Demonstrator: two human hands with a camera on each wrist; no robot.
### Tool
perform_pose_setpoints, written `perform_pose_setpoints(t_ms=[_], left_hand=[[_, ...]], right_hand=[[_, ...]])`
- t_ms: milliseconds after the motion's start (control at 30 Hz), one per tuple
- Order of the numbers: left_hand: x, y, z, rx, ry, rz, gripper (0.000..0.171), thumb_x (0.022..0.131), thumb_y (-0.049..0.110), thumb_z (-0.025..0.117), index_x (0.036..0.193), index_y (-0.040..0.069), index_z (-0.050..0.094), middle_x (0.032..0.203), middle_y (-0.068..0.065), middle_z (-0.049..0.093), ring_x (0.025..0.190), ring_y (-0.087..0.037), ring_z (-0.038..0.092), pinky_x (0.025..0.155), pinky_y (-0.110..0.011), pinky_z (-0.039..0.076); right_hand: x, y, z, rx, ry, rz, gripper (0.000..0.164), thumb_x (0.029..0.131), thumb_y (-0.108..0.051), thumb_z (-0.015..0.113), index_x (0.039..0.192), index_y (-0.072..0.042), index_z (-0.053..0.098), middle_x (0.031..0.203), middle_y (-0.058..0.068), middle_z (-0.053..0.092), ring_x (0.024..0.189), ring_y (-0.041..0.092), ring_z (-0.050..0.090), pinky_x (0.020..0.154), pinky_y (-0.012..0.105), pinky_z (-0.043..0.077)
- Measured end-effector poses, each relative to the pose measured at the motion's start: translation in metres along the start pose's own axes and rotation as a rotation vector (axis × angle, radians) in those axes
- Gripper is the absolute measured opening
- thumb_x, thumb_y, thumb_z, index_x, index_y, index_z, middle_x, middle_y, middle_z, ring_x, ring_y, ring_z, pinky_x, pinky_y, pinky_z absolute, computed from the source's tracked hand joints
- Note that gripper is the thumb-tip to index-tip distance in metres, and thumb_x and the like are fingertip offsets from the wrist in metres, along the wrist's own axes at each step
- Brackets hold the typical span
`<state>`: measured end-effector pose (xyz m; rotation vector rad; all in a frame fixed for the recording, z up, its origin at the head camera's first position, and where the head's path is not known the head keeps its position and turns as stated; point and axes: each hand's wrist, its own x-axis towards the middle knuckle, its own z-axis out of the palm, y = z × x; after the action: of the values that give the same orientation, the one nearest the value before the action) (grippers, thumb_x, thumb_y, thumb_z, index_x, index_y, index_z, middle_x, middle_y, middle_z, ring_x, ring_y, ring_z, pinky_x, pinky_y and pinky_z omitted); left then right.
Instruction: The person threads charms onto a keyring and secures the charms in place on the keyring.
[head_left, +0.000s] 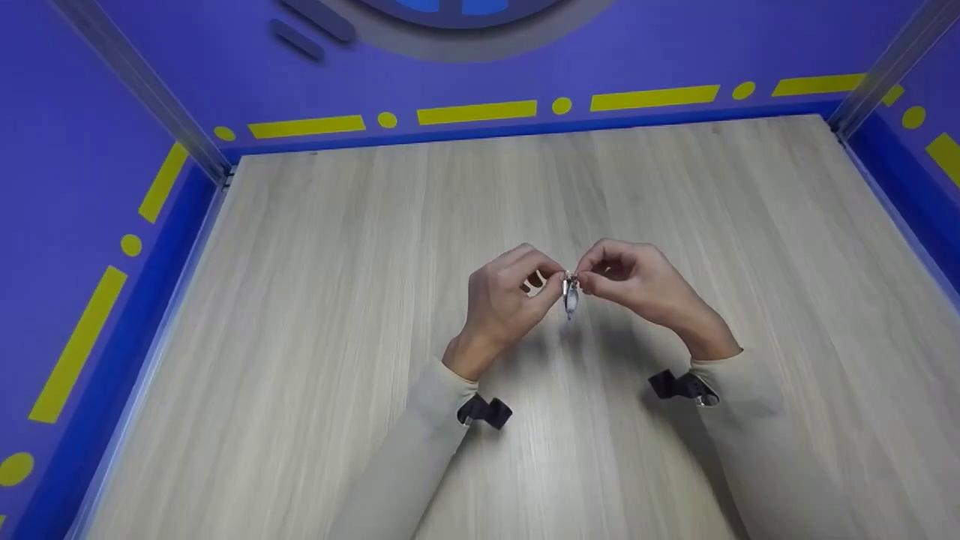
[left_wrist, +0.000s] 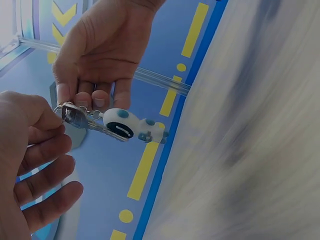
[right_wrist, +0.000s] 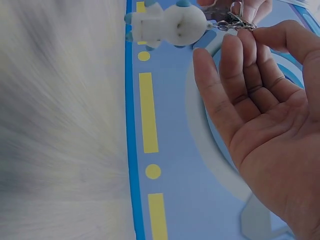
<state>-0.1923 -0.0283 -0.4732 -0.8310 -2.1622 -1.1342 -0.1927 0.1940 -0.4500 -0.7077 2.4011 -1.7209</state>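
A small keychain hangs between both hands above the table in the head view. Its figure (head_left: pixel 572 301) is white with blue parts and dangles from a short metal chain (right_wrist: pixel 231 24). Beside the figure hangs a metal key (left_wrist: pixel 76 117) with a dark-looking head. My left hand (head_left: pixel 506 296) pinches the key near its head, by the ring, between thumb and index finger. From the other side my right hand (head_left: pixel 641 283) pinches the metal key ring (right_wrist: pixel 250 26) with thumb and fingertips. Fingers partly hide the ring, so how the key sits on it is unclear.
Under the hands lies a wide light wood-grain table (head_left: pixel 337 300). Blue panels (head_left: pixel 480 82) with yellow dashes and dots stand along its back and sides, with metal posts (head_left: pixel 150 90) at the corners. Both sleeved wrists wear black straps (head_left: pixel 484 411).
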Motion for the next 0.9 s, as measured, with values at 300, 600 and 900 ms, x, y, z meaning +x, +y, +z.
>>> perform_pose_setpoints(t_ms=[300, 600, 900], left_hand=[[0.0006, 0.0002, -0.0015, 0.030, -0.017, 0.035, 0.006, 0.089, 0.006, 0.081, 0.090, 0.013, 0.080, 0.083, 0.004, 0.073, 0.069, -0.012, 0.069, 0.063, -0.021, 0.055], [0.0004, 0.0002, -0.0019, 0.002, -0.036, 0.015, 0.006, 0.090, 0.007, 0.079, 0.087, 0.013, 0.079, 0.082, 0.004, 0.073, 0.070, -0.013, 0.070, 0.063, -0.021, 0.055], [0.0008, 0.0004, -0.0039, -0.038, -0.051, -0.045, 0.007, 0.089, 0.005, 0.079, 0.087, 0.011, 0.079, 0.083, 0.004, 0.075, 0.070, -0.014, 0.070, 0.063, -0.026, 0.057]], right_hand=[[0.0002, 0.0010, 0.0004, 0.016, -0.002, -0.010, 0.013, 0.100, -0.004, 0.072, 0.102, 0.009, 0.071, 0.092, 0.008, 0.069, 0.083, 0.015, 0.064, 0.074, 0.024, 0.054], [0.0000, -0.0006, 0.0011, -0.001, 0.000, -0.001, 0.013, 0.100, -0.006, 0.073, 0.101, 0.006, 0.072, 0.091, 0.007, 0.069, 0.083, 0.016, 0.064, 0.074, 0.024, 0.053], [0.0002, -0.0016, 0.0016, 0.016, 0.003, 0.000, 0.008, 0.100, -0.004, 0.072, 0.101, 0.003, 0.072, 0.093, 0.009, 0.070, 0.084, 0.016, 0.066, 0.075, 0.024, 0.055]])
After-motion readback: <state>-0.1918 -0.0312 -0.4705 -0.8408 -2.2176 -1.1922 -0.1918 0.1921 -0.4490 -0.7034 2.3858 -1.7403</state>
